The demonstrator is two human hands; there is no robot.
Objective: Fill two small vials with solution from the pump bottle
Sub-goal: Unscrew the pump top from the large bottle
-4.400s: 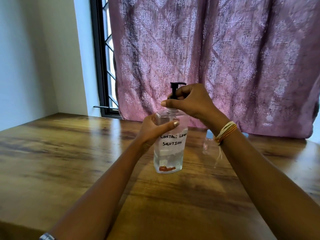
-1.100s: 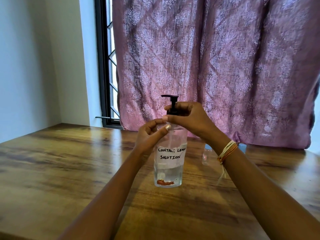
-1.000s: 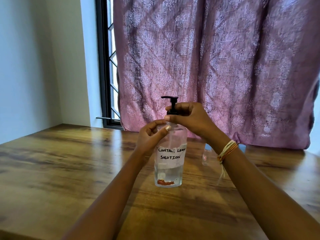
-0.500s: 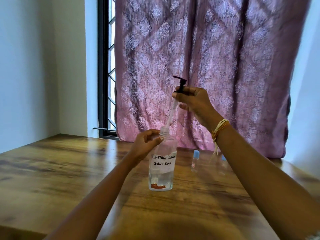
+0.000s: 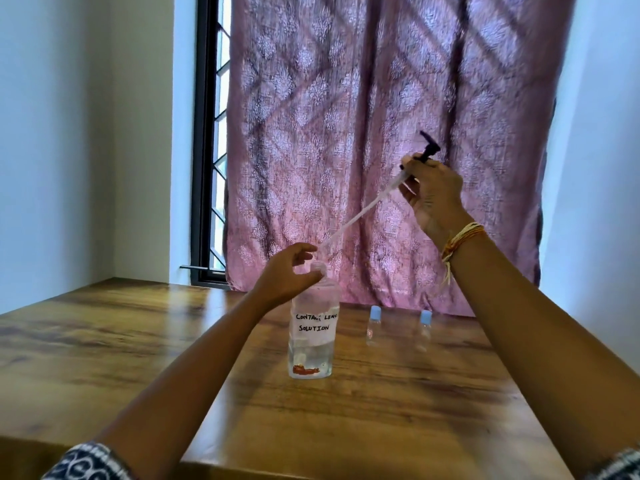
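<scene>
A clear bottle (image 5: pixel 312 337) labelled "contact lens solution" stands upright on the wooden table (image 5: pixel 381 410), about a third full, its neck uncapped. My left hand (image 5: pixel 286 276) grips the bottle's shoulder and neck. My right hand (image 5: pixel 429 199) holds the black pump head (image 5: pixel 428 150) up and to the right, tilted, with its white dip tube (image 5: pixel 360 216) slanting down to just above the bottle's mouth. Two small clear vials with blue caps, one (image 5: pixel 373 325) nearer the bottle and one (image 5: pixel 424 329) further right, stand behind it.
A mauve patterned curtain (image 5: pixel 381 133) hangs close behind the table's far edge. A black-framed window (image 5: pixel 207 150) is at the back left, with white walls on both sides. The table's near edge runs along the bottom of the view.
My right hand has unscrewed the pump and lifted it up and to the right, drawing the dip tube out of the bottle. The left hand stayed on the bottle's neck.
</scene>
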